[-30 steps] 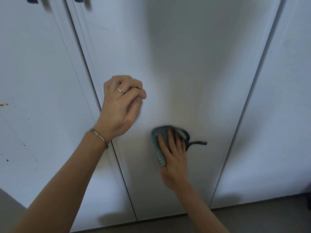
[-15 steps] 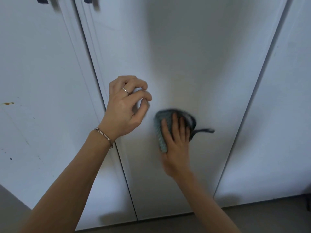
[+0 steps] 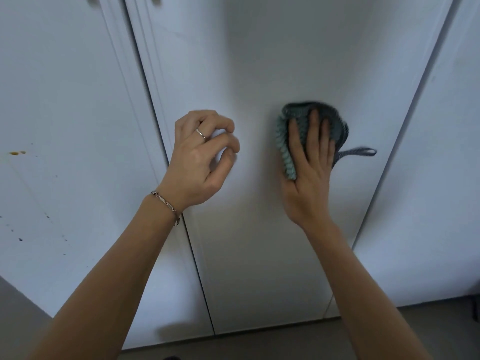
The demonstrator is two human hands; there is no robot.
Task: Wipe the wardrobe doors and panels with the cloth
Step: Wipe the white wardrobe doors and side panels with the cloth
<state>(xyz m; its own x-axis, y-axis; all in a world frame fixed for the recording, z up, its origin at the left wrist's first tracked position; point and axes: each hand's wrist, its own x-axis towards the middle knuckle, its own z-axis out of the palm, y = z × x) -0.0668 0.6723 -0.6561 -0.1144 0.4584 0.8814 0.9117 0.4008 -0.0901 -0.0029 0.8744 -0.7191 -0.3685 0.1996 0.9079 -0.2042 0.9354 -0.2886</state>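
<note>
A teal and grey knitted cloth (image 3: pixel 285 149) with a hanging loop lies flat against the white middle wardrobe door (image 3: pixel 259 61). My right hand (image 3: pixel 309 178) presses it to the door with straight, spread fingers. My left hand (image 3: pixel 200 162) is raised to the left of the cloth, near the door's left edge. Its fingers are curled and hold nothing, and it wears a ring and a bracelet.
The left door (image 3: pixel 65 100) carries a small orange stain (image 3: pixel 17 153) and several dark specks lower down. A white panel (image 3: pixel 441 178) stands to the right. Grey floor (image 3: pixel 389 333) runs along the base of the wardrobe.
My right hand has slid the cloth up the middle door and a little to the right. My left hand has stayed beside it with fingers curled.
</note>
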